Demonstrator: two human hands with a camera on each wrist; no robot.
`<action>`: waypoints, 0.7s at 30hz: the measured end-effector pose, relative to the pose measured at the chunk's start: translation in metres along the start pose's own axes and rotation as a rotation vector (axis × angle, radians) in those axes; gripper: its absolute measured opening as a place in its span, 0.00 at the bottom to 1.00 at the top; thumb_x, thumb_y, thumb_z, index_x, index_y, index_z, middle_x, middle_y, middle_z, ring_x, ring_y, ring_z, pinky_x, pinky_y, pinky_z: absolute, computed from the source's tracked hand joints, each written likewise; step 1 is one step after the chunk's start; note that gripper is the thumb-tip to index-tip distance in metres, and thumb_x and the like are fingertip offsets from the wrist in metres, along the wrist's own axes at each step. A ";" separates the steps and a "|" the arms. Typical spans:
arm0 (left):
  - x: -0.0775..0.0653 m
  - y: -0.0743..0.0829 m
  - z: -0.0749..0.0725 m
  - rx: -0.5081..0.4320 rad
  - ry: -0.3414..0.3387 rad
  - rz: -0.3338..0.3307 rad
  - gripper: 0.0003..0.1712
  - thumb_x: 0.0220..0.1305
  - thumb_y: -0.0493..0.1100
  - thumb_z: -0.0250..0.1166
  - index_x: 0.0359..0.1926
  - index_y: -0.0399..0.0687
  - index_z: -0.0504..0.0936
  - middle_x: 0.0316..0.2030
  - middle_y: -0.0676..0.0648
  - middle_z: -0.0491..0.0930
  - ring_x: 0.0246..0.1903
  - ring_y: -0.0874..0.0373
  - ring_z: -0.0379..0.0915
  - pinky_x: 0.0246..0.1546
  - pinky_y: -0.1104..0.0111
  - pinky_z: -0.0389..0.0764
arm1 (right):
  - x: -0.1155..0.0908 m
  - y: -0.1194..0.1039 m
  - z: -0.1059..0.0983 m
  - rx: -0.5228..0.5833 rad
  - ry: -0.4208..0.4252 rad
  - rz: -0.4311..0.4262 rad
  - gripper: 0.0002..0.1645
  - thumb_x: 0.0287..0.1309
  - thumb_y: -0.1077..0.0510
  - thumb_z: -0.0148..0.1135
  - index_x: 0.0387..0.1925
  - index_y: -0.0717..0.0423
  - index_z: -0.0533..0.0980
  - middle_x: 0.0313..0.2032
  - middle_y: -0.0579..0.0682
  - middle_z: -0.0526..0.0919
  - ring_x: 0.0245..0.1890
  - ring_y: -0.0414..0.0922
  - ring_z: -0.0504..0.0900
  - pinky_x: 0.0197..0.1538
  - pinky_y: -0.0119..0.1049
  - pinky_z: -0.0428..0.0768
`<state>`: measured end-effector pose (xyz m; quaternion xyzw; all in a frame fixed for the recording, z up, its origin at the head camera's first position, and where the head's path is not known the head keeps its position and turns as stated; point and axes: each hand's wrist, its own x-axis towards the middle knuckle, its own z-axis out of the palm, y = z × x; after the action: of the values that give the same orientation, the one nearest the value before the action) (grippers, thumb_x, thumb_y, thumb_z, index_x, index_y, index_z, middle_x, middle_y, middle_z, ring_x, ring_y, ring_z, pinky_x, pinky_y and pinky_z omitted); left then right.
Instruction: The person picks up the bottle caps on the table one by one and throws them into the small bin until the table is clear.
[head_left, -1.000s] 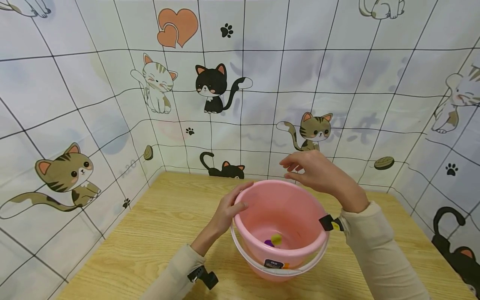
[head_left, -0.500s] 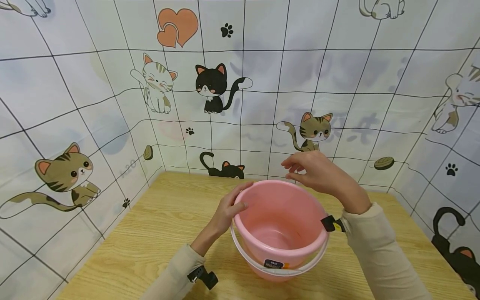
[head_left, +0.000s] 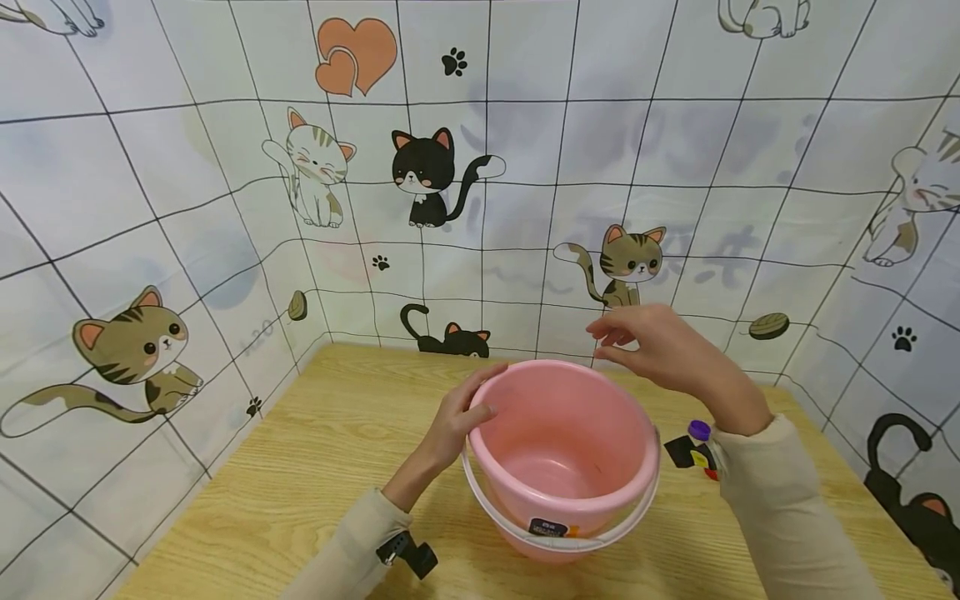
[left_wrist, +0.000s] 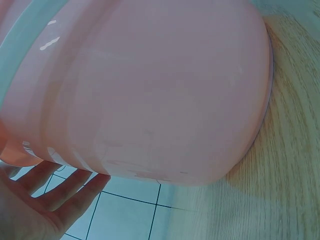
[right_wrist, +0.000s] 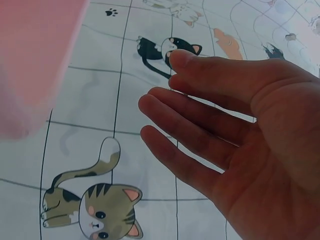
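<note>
A wood-grain tabletop [head_left: 337, 433] runs back to a white backdrop [head_left: 525, 50] ruled with black lines; this rises behind it and along both sides, slightly rippled near the bottom. Printed high at the back are orange hearts [head_left: 356, 55], with a winking white cat [head_left: 315, 171] and a black-and-white cat [head_left: 423, 171] below; a striped cat [head_left: 135, 354] sits on the left side; a black paw print [head_left: 903, 338] marks the right.

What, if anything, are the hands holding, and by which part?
The left hand holds the pink bucket by the left side of its rim; the right hand, its fingers loosely bent, holds nothing.
</note>
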<state>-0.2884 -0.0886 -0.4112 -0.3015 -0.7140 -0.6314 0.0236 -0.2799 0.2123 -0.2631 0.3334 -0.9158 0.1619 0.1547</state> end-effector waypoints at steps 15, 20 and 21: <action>0.000 -0.003 0.000 -0.023 -0.002 -0.008 0.37 0.64 0.44 0.55 0.76 0.48 0.68 0.65 0.34 0.75 0.51 0.32 0.81 0.44 0.44 0.89 | -0.043 0.037 -0.001 -0.041 -0.004 0.111 0.17 0.62 0.58 0.71 0.52 0.60 0.84 0.46 0.54 0.90 0.41 0.48 0.89 0.46 0.48 0.89; 0.000 -0.003 0.000 -0.025 -0.010 -0.004 0.37 0.65 0.43 0.55 0.76 0.48 0.67 0.67 0.34 0.74 0.53 0.32 0.80 0.45 0.45 0.88 | -0.060 0.048 0.004 -0.039 0.008 0.166 0.16 0.64 0.57 0.70 0.51 0.59 0.84 0.45 0.54 0.90 0.41 0.49 0.90 0.47 0.51 0.89; 0.000 -0.003 0.000 -0.023 -0.011 -0.003 0.37 0.65 0.43 0.55 0.76 0.48 0.67 0.67 0.35 0.74 0.54 0.32 0.80 0.45 0.44 0.88 | -0.064 0.050 0.005 -0.041 0.016 0.175 0.16 0.64 0.57 0.70 0.50 0.59 0.85 0.44 0.54 0.91 0.41 0.49 0.90 0.46 0.51 0.89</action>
<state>-0.2898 -0.0885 -0.4134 -0.3039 -0.7072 -0.6381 0.0152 -0.2672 0.2820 -0.3025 0.2473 -0.9433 0.1586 0.1542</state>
